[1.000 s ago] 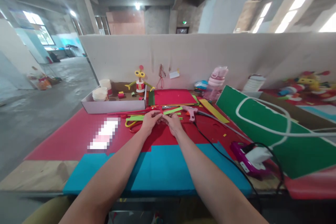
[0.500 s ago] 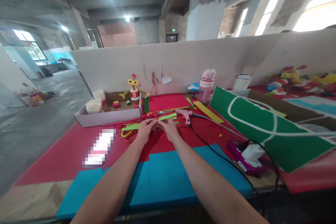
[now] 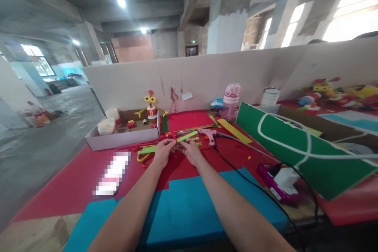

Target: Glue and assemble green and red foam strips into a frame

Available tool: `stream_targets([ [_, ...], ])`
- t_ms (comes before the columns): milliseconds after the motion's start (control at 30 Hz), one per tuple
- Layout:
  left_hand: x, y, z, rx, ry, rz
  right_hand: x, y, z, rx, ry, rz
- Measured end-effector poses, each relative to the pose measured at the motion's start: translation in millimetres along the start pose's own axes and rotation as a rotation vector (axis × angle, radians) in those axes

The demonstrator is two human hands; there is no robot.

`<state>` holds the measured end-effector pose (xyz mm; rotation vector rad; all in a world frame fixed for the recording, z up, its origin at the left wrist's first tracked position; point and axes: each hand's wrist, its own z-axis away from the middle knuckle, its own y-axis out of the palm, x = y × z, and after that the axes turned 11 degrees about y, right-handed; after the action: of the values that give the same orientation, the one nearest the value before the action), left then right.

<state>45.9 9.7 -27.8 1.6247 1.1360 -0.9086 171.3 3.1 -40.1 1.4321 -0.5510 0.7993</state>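
My left hand [image 3: 164, 152] and my right hand [image 3: 189, 151] meet over the red table covering [image 3: 71, 177]. Between their fingertips a thin red strip [image 3: 173, 135] stands up; the left fingers pinch it. The right fingers are bent close against the same spot, and what they grip is too small to make out. Green strips [image 3: 189, 136] lie just behind and beside my hands. A pink glue gun [image 3: 209, 135] rests right of my right hand. Yellow-handled scissors [image 3: 143, 156] lie left of my left hand, partly under green strips.
Blue sheets [image 3: 189, 204] cover the near edge. A box [image 3: 124, 141] with cups and a yellow figure [image 3: 151, 111] stands back left. Right are a pink bottle [image 3: 230, 100], a green panel [image 3: 283, 141], a purple power strip [image 3: 279, 187] and trailing cables.
The camera view has tilted slightly upward, so the table appears lower. My hands stay together at the red strip, with the right fingers slightly shifted.
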Motion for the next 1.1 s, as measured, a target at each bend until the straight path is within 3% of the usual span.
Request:
stream_targets([
  [567, -2, 2.5, 1, -0.011, -0.003, -0.024, 1, 0, 4, 0.041, 0.009, 0.043],
  [900, 0, 5.0, 5, -0.039, -0.032, 0.032, -5, 0, 1, -0.04, -0.062, 0.219],
  [1100, -1, 8.5, 8, 0.054, -0.053, 0.074, -7, -5, -6, -0.162, -0.19, 0.306],
])
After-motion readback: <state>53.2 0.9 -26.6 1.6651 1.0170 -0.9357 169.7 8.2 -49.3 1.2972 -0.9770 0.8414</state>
